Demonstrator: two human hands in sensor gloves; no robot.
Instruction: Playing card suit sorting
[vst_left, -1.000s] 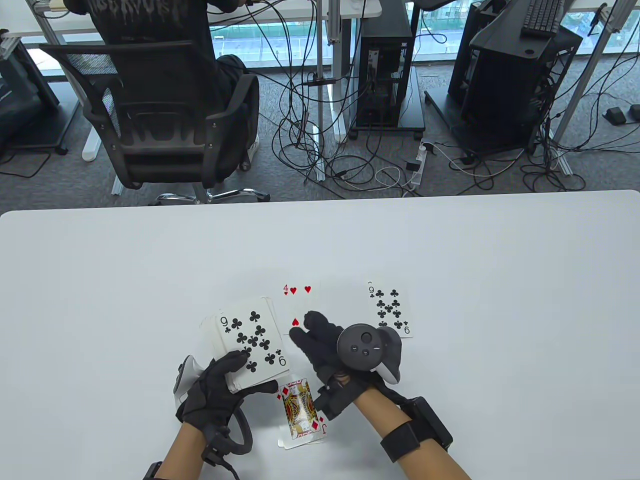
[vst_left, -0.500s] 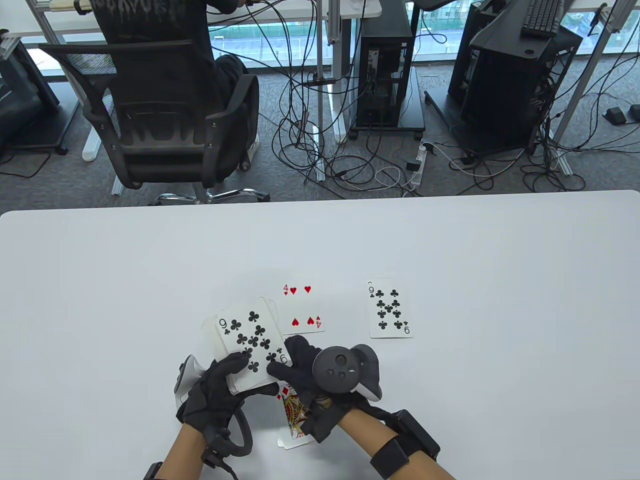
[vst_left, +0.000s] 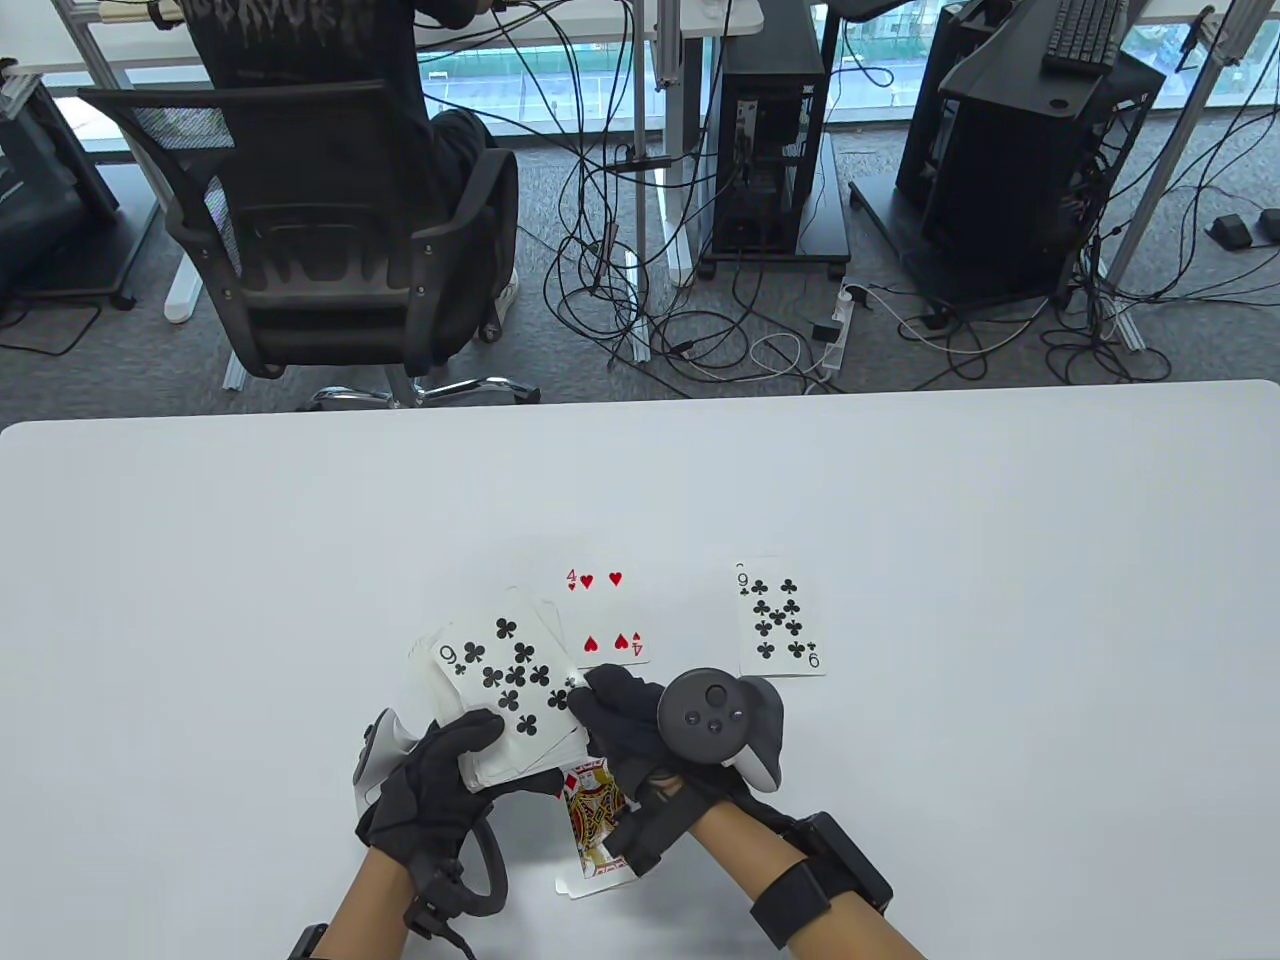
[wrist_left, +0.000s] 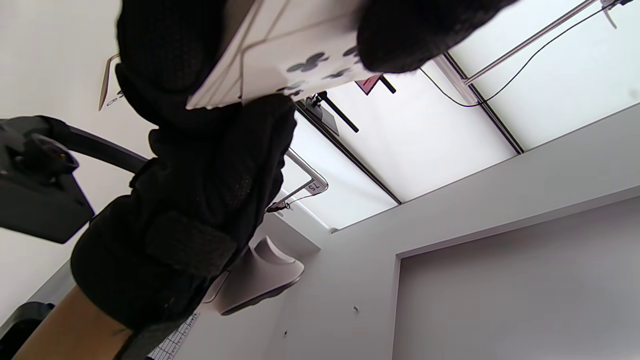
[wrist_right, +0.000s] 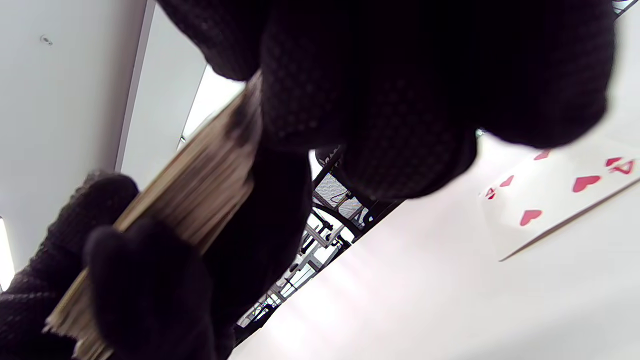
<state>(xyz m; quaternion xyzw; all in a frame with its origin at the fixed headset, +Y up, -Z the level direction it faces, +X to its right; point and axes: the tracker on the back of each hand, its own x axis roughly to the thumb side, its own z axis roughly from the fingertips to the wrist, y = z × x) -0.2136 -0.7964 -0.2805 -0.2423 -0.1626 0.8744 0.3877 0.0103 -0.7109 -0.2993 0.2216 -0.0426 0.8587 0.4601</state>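
Note:
My left hand (vst_left: 440, 780) holds a deck of cards (vst_left: 500, 690) face up above the table's front middle, a nine of clubs (vst_left: 510, 665) on top. My right hand (vst_left: 610, 715) pinches the right edge of that top card. The deck's edge shows in the right wrist view (wrist_right: 200, 200) between the fingers. A four of hearts (vst_left: 605, 615) lies face up behind the deck. A nine of clubs (vst_left: 780, 620) lies face up to its right. A jack of diamonds (vst_left: 595, 820) lies near the front edge, partly under my right wrist.
The white table (vst_left: 1000, 600) stretches bare to the left, right and back of the cards. Beyond its far edge are an office chair (vst_left: 320, 230) with a seated person, computer towers and floor cables.
My right hand drew back from the four of hearts toward the deck and now pinches the top nine of clubs. That card has turned slightly and slid rightward on the deck.

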